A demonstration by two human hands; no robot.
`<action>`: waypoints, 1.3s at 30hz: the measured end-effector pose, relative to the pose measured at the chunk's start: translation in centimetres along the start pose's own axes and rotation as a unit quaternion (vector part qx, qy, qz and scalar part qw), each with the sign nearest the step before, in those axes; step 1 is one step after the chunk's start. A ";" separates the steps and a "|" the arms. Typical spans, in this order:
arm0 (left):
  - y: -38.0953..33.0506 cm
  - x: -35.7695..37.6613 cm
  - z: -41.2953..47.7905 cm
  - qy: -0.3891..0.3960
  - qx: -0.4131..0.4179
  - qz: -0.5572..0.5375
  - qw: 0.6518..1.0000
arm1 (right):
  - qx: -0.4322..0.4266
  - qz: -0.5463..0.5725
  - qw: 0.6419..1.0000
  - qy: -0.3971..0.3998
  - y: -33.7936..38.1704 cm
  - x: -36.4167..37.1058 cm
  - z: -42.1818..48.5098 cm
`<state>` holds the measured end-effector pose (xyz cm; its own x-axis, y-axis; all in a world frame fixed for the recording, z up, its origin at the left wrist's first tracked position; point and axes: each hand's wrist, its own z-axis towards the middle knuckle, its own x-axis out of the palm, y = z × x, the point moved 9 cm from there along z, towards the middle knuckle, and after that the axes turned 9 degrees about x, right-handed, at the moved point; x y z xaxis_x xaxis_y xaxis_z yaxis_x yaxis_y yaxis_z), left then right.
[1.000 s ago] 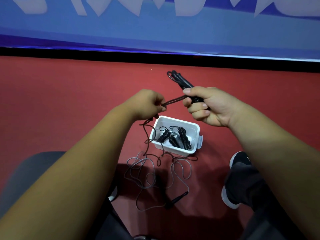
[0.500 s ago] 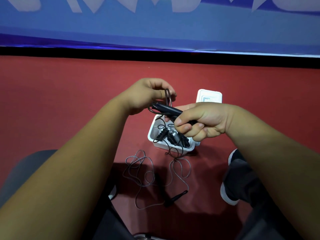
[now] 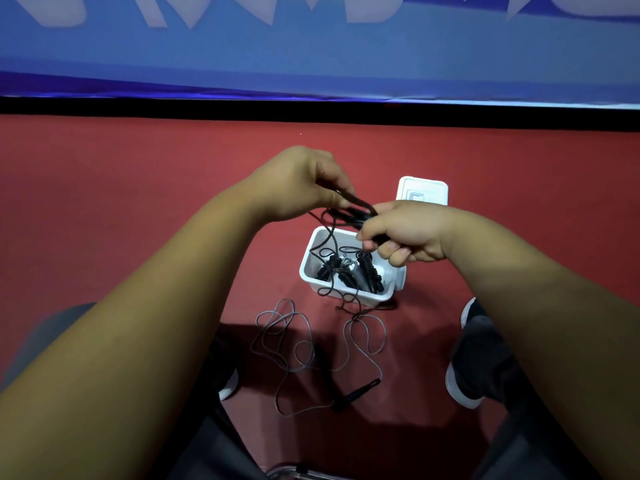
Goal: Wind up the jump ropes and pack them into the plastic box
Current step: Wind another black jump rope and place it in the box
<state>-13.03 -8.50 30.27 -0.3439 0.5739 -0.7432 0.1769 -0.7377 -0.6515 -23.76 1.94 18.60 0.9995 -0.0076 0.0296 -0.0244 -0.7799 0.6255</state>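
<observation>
1. Left hand (image 3: 298, 185) is pinching the black rope (image 3: 360, 206), fingers curled.
2. Right hand (image 3: 408, 233) is gripping that bundle, fist closed, just above the box (image 3: 309, 268).
3. Its tail is trailing over the box rim.
4. Wound ropes (image 3: 349, 271) are lying inside.
5. Grey rope (image 3: 304, 344) is lying loose on the floor (image 3: 138, 202) nearby.

No text can be read. The blue banner (image 3: 311, 57) along the far wall carries large white shapes (image 3: 367, 10), but the frame's top edge cuts them off. The lid of the plastic box (image 3: 422, 190) shows a raised rectangle, too small to tell any wording
</observation>
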 end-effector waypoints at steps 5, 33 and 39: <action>1.4 2.0 -0.7 0.102 -0.051 0.082 0.990 | -0.060 0.054 0.992 -0.094 1.4 -3.0 0.9; 2.2 2.3 -1.2 0.053 -0.117 -0.223 0.966 | -0.152 0.322 0.934 0.019 4.9 -2.5 -1.8; 3.8 1.7 -1.9 0.087 -0.138 -0.140 0.977 | -0.160 0.277 0.947 0.043 5.3 -1.5 -2.9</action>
<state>-11.22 -9.65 26.21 -0.2560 0.8088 -0.5294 0.3485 -0.4336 -0.8310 -25.44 -0.34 24.11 0.8270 -0.2976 0.4770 -0.5622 -0.4421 0.6989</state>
